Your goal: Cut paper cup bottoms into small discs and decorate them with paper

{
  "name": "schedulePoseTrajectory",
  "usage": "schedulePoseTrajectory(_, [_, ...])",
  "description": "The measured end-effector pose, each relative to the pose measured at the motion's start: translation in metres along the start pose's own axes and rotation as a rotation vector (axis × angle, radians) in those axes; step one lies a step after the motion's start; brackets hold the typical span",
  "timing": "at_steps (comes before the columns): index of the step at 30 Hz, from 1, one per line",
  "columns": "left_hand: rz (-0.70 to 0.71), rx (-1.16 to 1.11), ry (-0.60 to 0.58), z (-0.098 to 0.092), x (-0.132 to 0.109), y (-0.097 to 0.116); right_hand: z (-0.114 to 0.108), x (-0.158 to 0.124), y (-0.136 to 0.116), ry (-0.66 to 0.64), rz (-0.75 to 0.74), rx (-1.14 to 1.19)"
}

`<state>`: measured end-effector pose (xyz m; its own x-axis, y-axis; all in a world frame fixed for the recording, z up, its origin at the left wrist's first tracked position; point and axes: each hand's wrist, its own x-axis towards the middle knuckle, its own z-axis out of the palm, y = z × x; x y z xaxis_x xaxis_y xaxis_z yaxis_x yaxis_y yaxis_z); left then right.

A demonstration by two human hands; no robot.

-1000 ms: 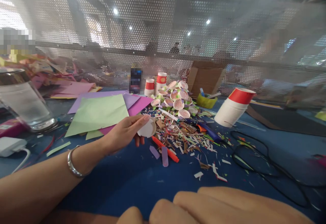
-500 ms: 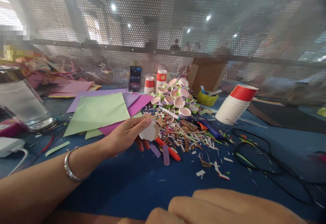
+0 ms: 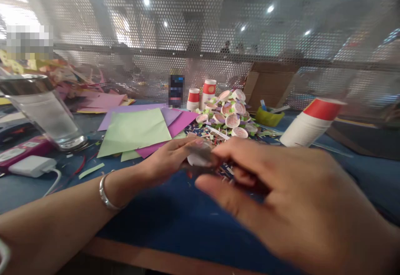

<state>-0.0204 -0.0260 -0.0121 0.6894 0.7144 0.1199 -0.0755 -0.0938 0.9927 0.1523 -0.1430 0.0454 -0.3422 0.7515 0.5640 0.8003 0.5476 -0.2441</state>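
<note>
White paper disc [image 3: 195, 158], pinched in left hand [image 3: 167, 158]; right hand [image 3: 281, 193], newly raised, is brought beside it, two-handed handling seemingly allowed; right grip blurred, cannot be told.

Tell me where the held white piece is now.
In the head view, the white piece is near the centre, held by the left hand, close to the right hand.

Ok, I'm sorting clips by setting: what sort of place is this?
Probably a craft workspace, judging by the loose colored paper sheets, the stack of red-and-white paper cups and the pile of small, white-rimmed round pieces.
</note>
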Motion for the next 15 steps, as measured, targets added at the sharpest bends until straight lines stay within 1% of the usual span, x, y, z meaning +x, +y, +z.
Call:
schedulePoseTrajectory(2, [-0.038, -0.094, -0.024, 0.0, 0.001, -0.001, -0.006, -0.001, 0.016, 0.026, 0.091, 0.016])
schedulePoseTrajectory(5, [-0.057, -0.131, -0.04, 0.001, 0.002, -0.004, -0.002, -0.005, 0.05, 0.027, 0.284, 0.047])
schedulePoseTrajectory(7, [-0.045, -0.115, -0.053, 0.002, 0.003, -0.006, 0.004, -0.009, 0.065, -0.036, 0.348, 0.105])
schedulePoseTrajectory(10, [-0.033, -0.086, -0.078, 0.004, 0.003, -0.007, 0.011, -0.013, 0.07, -0.125, 0.372, 0.203])
schedulePoseTrajectory(15, [-0.008, -0.029, -0.13, 0.006, 0.002, -0.004, 0.014, -0.014, 0.066, -0.193, 0.419, 0.309])
